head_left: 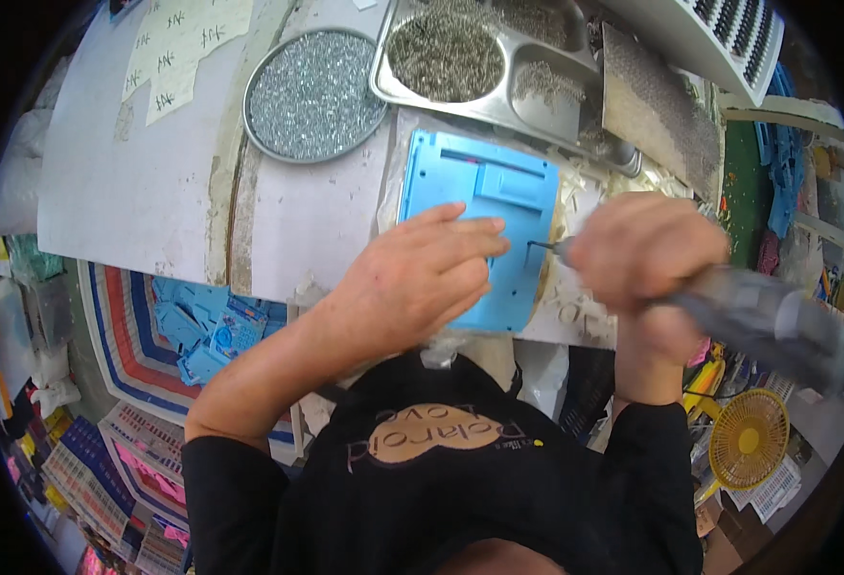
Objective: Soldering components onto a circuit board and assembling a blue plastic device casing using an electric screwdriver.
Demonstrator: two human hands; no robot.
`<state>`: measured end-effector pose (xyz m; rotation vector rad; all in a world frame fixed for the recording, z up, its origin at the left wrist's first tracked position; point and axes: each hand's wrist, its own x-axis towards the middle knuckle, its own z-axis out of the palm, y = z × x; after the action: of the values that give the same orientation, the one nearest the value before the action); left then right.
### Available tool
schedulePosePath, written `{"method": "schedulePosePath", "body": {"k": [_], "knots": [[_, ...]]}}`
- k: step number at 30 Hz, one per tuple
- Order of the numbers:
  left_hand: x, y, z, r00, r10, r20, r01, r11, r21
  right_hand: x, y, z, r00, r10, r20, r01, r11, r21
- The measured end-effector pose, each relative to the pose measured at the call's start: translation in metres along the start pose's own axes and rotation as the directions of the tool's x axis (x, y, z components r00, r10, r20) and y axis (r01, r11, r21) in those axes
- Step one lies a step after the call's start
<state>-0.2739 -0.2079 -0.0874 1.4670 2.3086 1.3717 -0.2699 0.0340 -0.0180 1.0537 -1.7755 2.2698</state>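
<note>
at the worktop's [312, 216] near edge, the left hand [427, 273] rests outstretched on a blue panel [513, 206]; the right hand [647, 254] grips a grey screwdriver [772, 316].

Blurry right grip [647, 254] and probable screwdriver [776, 316]

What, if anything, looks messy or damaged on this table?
Pale scraps lie scattered right of the blue panel, like loose debris. The tabletop seam to its left is stained brown and looks worn. The paper sheet at upper left has a ragged edge, as if torn.
</note>
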Motion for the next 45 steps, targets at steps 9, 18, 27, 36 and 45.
{"method": "schedulePosePath", "body": {"k": [9, 18, 27, 36, 45], "knots": [[-0.002, 0.004, 0.005, 1.0, -0.021, 0.003, 0.021, 1.0, -0.006, 0.016, 0.029, -0.012, 0.975, 0.137, -0.176, -0.157, 0.982, -0.106], [-0.01, -0.004, 0.001, 0.992, 0.018, -0.126, -0.026, 0.998, -0.058, 0.031, 0.001, -0.02, 0.994, 0.104, -0.015, -0.104, 0.994, -0.018], [-0.031, -0.002, -0.006, 0.92, -0.065, -0.386, 0.046, 0.997, -0.06, -0.004, 0.003, 0.042, 0.991, 0.103, -0.083, -0.096, 0.992, 0.081], [-0.036, -0.002, -0.009, 0.925, -0.012, -0.38, 0.021, 1.0, 0.02, 0.001, 0.01, 0.04, 0.994, 0.089, 0.059, -0.091, 0.995, 0.038], [-0.016, 0.006, -0.016, 0.978, 0.008, -0.211, 0.023, 0.989, 0.146, 0.028, -0.016, 0.055, 0.994, 0.11, 0.021, -0.112, 0.976, 0.189]]}}
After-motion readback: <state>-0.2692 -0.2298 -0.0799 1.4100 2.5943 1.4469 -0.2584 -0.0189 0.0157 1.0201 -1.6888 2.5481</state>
